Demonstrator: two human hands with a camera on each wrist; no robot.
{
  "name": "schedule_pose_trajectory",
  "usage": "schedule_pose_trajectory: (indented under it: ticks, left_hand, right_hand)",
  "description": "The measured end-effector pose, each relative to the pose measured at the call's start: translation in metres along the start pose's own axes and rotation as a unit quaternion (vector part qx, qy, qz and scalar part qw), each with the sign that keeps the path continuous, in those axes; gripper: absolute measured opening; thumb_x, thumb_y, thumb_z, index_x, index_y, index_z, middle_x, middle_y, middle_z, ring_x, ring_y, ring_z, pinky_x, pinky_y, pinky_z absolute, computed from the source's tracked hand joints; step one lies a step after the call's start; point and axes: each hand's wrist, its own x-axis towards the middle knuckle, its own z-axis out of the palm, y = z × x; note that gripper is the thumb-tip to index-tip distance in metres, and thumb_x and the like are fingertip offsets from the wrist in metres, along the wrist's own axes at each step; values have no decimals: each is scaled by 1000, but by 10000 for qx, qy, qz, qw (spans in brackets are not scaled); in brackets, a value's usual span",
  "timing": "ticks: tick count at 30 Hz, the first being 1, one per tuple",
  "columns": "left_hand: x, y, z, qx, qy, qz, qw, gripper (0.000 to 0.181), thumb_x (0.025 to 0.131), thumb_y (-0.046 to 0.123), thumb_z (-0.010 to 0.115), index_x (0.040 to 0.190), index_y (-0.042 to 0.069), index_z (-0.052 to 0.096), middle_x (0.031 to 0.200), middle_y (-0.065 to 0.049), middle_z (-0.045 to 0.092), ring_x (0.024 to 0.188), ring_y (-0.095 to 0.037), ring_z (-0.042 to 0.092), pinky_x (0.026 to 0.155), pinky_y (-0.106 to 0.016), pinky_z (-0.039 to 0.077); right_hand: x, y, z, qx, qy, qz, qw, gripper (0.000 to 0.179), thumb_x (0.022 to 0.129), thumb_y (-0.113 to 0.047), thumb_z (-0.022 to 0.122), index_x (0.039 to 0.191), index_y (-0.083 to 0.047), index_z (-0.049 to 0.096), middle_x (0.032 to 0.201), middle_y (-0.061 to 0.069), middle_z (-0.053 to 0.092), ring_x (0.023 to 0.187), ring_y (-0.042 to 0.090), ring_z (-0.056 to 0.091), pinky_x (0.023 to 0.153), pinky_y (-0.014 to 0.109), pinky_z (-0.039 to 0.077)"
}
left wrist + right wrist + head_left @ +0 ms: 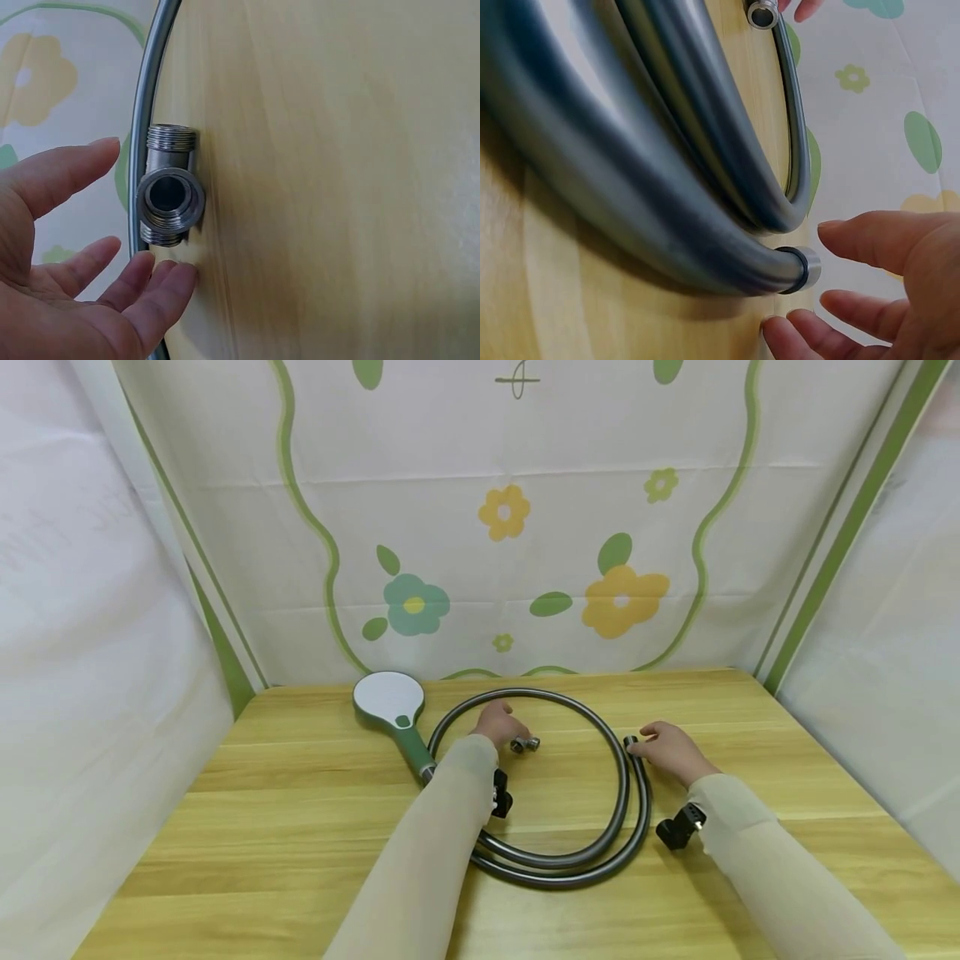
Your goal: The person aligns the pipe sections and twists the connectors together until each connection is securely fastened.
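Note:
A threaded metal tee connector (171,196) lies on the table inside the loop of a dark grey shower hose (617,793). Beside it is my left hand (501,723), thumb and fingers spread apart and holding nothing; the left wrist view shows a small gap to the connector. My right hand (673,752) is at the hose's free end, where a silver end fitting (810,270) sits between the parted thumb and fingers, not gripped. A green-handled shower head (390,697) with a white face lies at the left, joined to the hose's other end.
The wooden table (285,827) carries everything. Behind it hangs a white cloth (465,443) printed with flowers and leaves, and white cloth walls stand on both sides. A small black camera (678,828) is worn on the right wrist.

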Motion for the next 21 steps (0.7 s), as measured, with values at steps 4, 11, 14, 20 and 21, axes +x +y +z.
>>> schedule_pose_trajectory:
  ticks: [4, 11, 14, 20, 21]
  left_hand:
    - [0, 0, 1, 76, -9, -45, 10000, 68, 80, 3, 76, 141, -2, 44, 143, -19, 43, 127, -38, 45, 100, -50, 44]
    - [4, -2, 4, 266, -104, -144, 9995, 66, 82, 5, 76, 140, 0, 45, 140, -17, 47, 75, -23, 53, 67, -35, 46]
    - [5, -4, 5, 322, -139, -152, 9993, 66, 82, 5, 76, 140, 0, 46, 139, -16, 48, 65, -19, 43, 61, -34, 41]
    - [5, -7, 8, 549, -66, -160, 9983, 64, 80, 5, 77, 137, 1, 48, 136, -16, 50, 88, -25, 57, 78, -41, 52]
    - [5, -8, 8, 579, -44, -173, 9982, 64, 80, 5, 77, 136, 1, 48, 136, -16, 51, 89, -25, 57, 79, -41, 52]
  right_hand:
    - [-1, 0, 0, 51, -77, 30, 10000, 61, 94, -23, 59, 135, 18, 38, 131, 38, 45, 110, 45, 54, 89, 51, 48]
    - [-1, -1, 0, 97, -157, 85, 9998, 60, 94, -21, 58, 134, 18, 38, 128, 37, 48, 107, 43, 56, 86, 49, 49]
    - [0, -3, 0, 55, -154, 108, 9998, 59, 94, -20, 58, 134, 18, 39, 126, 36, 50, 107, 42, 56, 86, 48, 49]
    - [3, -4, 1, -122, -169, 158, 9997, 58, 93, -21, 58, 132, 18, 41, 127, 36, 49, 105, 40, 54, 88, 49, 47]
    - [4, -5, 1, -143, -174, 173, 9996, 58, 93, -21, 58, 132, 18, 41, 128, 36, 48, 106, 40, 54, 89, 50, 46]
